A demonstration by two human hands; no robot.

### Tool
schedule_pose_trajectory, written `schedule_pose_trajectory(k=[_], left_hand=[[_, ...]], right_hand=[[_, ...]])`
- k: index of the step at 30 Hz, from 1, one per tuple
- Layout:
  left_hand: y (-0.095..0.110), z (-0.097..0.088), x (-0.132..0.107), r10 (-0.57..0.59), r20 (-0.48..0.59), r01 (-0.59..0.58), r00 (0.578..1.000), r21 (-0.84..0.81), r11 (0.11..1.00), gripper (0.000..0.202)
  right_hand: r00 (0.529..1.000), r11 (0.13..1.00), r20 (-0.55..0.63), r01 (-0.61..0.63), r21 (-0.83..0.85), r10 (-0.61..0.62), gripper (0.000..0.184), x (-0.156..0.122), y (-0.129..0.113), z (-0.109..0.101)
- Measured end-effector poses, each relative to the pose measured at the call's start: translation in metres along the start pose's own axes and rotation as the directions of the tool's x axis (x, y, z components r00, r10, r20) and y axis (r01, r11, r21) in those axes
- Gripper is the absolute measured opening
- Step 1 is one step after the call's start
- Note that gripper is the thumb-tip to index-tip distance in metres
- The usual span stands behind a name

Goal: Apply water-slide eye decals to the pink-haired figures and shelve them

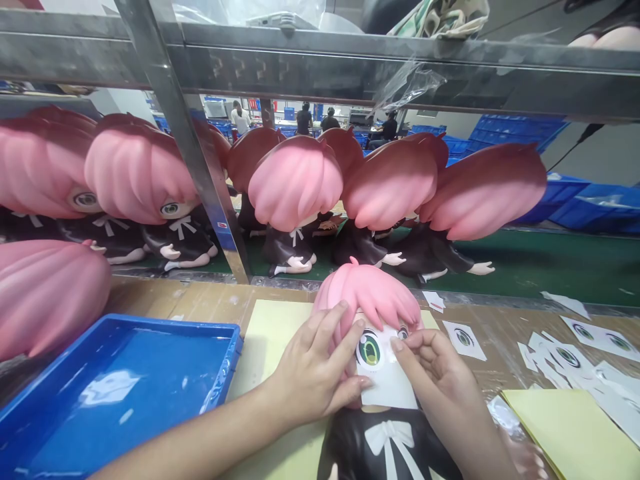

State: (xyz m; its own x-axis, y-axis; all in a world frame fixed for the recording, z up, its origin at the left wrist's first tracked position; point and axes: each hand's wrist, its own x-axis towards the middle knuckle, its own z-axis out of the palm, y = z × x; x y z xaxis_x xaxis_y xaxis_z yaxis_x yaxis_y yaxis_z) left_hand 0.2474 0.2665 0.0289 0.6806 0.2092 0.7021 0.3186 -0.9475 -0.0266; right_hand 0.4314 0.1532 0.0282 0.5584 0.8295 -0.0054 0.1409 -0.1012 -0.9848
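A pink-haired figure [367, 290] in a black dress with a white bow lies face up before me. Over its face is a white eye decal sheet [387, 387] printed with green eyes. At the sheet's left edge, the thumb and index finger of my left hand [315, 360] press it to the face, while the other fingers rest on the hair. On the opposite side, my right hand [440, 367] pinches the sheet's edge between thumb and fingertips, partly covering the second eye. Yellow paper [270, 333] lies under the figure.
A blue tray [175, 373] holding shallow liquid stands at left. Loose eye decals [567, 357] and a yellow paper stack [565, 433] lie at right. Several similar figures [295, 180] line the green belt [540, 267] behind. A metal frame post [185, 133] crosses the view; people sit far back.
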Motion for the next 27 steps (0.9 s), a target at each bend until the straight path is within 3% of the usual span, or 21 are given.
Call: schedule_pose_trajectory(k=[15, 23, 27], left_hand=[[0.000, 0.002, 0.002, -0.006, 0.046, 0.005, 0.999, 0.030, 1.000, 0.069], [0.001, 0.000, 0.002, -0.006, 0.072, 0.003, 0.997, 0.032, 0.999, 0.069], [-0.002, -0.002, 0.000, -0.008, 0.090, 0.004, 0.996, 0.040, 0.999, 0.069]], right_hand=[[0.999, 0.996, 0.036, -0.012, -0.089, 0.015, 0.053, 0.003, 0.007, -0.008], [0.990, 0.983, 0.076, -0.105, -0.150, 0.117, 0.050, -0.032, -0.015, -0.012], [0.989, 0.983, 0.126, -0.050, -0.178, 0.074, 0.048, -0.050, -0.026, -0.035]])
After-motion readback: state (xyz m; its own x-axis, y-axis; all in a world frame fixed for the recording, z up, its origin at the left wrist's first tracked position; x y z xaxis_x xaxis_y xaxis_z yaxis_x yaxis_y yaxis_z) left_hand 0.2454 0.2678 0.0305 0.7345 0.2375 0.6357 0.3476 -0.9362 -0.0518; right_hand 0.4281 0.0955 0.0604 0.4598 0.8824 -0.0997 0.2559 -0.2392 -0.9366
